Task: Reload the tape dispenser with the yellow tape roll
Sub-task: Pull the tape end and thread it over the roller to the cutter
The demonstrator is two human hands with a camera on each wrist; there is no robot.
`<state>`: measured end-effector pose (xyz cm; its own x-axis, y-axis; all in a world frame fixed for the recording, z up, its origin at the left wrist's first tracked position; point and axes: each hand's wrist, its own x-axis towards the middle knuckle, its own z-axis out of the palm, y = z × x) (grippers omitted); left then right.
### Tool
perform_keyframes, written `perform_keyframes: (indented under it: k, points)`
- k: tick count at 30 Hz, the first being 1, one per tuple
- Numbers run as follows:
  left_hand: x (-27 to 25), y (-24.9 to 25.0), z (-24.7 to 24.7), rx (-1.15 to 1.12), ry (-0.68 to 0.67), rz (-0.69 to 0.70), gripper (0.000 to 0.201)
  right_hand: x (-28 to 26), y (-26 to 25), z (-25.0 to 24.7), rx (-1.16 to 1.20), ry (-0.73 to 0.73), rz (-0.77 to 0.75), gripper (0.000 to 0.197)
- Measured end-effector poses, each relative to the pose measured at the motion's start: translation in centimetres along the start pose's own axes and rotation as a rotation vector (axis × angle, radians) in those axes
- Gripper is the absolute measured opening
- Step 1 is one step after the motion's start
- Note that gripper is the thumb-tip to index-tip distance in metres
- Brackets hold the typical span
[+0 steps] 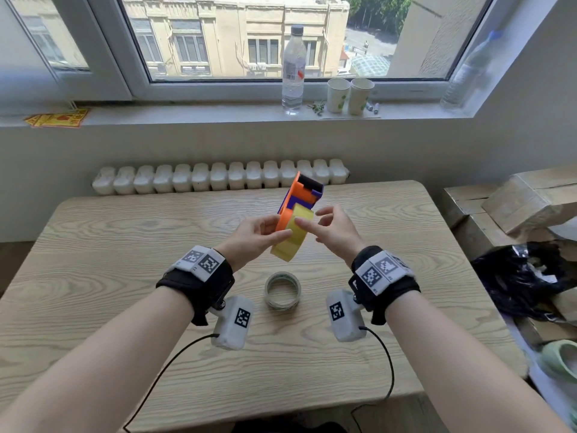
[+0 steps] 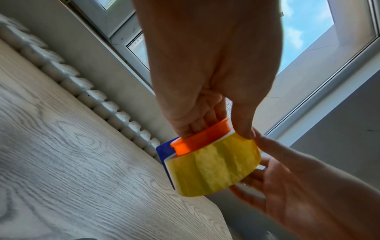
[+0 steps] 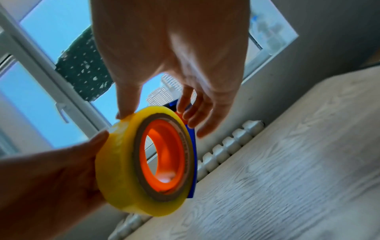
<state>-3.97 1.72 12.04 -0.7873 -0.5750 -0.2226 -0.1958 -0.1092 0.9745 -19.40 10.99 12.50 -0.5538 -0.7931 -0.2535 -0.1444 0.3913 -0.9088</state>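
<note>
My left hand point(image 1: 269, 230) holds the orange and blue tape dispenser point(image 1: 302, 191) upright above the table, thumb on the yellow tape roll point(image 1: 292, 242) and fingers behind the orange plate. The yellow roll point(image 3: 120, 162) sits around the orange hub point(image 3: 171, 154), and its wrinkled outer face point(image 2: 213, 168) is in the left wrist view. My right hand point(image 1: 323, 225) is beside the roll with fingers spread and relaxed. Its thumb point(image 3: 126, 104) touches the roll's rim, and its fingers point(image 3: 197, 116) reach past the blue plate.
A clear, nearly used-up tape ring point(image 1: 283, 290) lies on the wooden table point(image 1: 125, 245) below my hands. Cardboard boxes point(image 1: 515, 201) and a black bag point(image 1: 524, 276) crowd the right side. A water bottle point(image 1: 293, 70) and two paper cups point(image 1: 349, 95) stand on the windowsill.
</note>
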Motion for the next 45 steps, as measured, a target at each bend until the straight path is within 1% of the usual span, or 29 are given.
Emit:
perform_keyframes:
  k: [1,3,5,7,10,12,14,17,21,24,26,28,30,31,33,36,38,42,43,45]
  points:
    - [0.1,0.0,0.0,0.003,-0.001,-0.005,0.041,0.0,0.2,0.1,-0.072,0.034,-0.102,0.051]
    - [0.2,0.0,0.1,0.013,-0.002,-0.005,0.040,0.0,0.4,0.3,-0.174,0.029,-0.290,0.038]
    - [0.2,0.0,0.2,0.024,0.007,0.005,0.038,-0.1,0.3,0.6,-0.244,0.014,-0.395,0.030]
    - [0.2,0.1,0.3,0.032,0.026,0.011,0.036,-0.1,0.2,0.8,-0.295,0.047,-0.474,0.025]
    - [0.1,0.3,0.2,0.040,0.030,-0.004,0.034,-0.5,0.6,1.1,-0.403,0.109,-0.633,0.023]
    - [0.1,0.4,0.1,0.057,0.021,-0.001,0.033,-0.8,0.7,1.3,-0.484,0.141,-0.707,0.023]
    - [0.0,0.3,0.0,0.070,0.001,0.006,0.033,-0.8,0.8,1.4,-0.528,0.170,-0.731,0.022]
    - [0.0,0.1,0.0,0.075,-0.007,0.004,0.032,-0.6,0.7,1.2,-0.556,0.189,-0.727,0.023]
    - [-0.1,0.1,0.2,0.076,-0.010,-0.023,0.032,-0.8,0.7,1.2,-0.692,0.151,-0.720,0.031]
    - [0.1,0.1,0.1,0.078,-0.008,-0.031,0.031,-1.0,0.8,1.2,-0.805,0.128,-0.785,0.032]
    - [0.2,-0.1,0.1,0.084,-0.011,-0.031,0.030,-1.0,0.9,1.1,-0.847,0.138,-0.820,0.034]
    - [0.1,-0.1,0.1,0.094,-0.013,-0.025,0.031,-0.9,1.2,1.1,-0.881,0.143,-0.846,0.029]
    - [0.1,-0.3,0.1,0.101,-0.011,-0.024,0.032,-0.9,1.1,1.0,-0.864,0.145,-0.846,0.017]
    - [0.1,-0.4,0.1,0.101,-0.009,-0.021,0.031,-1.0,0.9,1.1,-0.817,0.163,-0.833,0.013]
    - [0.1,-0.5,0.0,0.092,-0.007,-0.015,0.031,-1.1,0.7,1.2,-0.732,0.209,-0.791,0.019]
    - [0.2,-0.3,0.0,0.072,-0.001,-0.002,0.030,-1.5,0.6,1.7,-0.728,0.225,-0.801,0.029]
    - [0.3,-0.1,0.0,0.058,0.011,-0.003,0.030,-1.5,0.6,1.9,-0.703,0.256,-0.813,0.027]
    - [0.4,0.2,0.6,0.032,0.026,-0.013,0.030,-1.3,0.8,2.1,-0.683,0.366,-0.834,0.019]
    - [0.4,0.1,0.7,0.030,0.025,-0.012,0.029,-1.3,0.9,2.1,-0.666,0.372,-0.825,0.019]
    - [0.3,0.0,0.8,0.031,0.027,-0.012,0.027,-1.1,1.2,2.0,-0.599,0.341,-0.781,0.025]
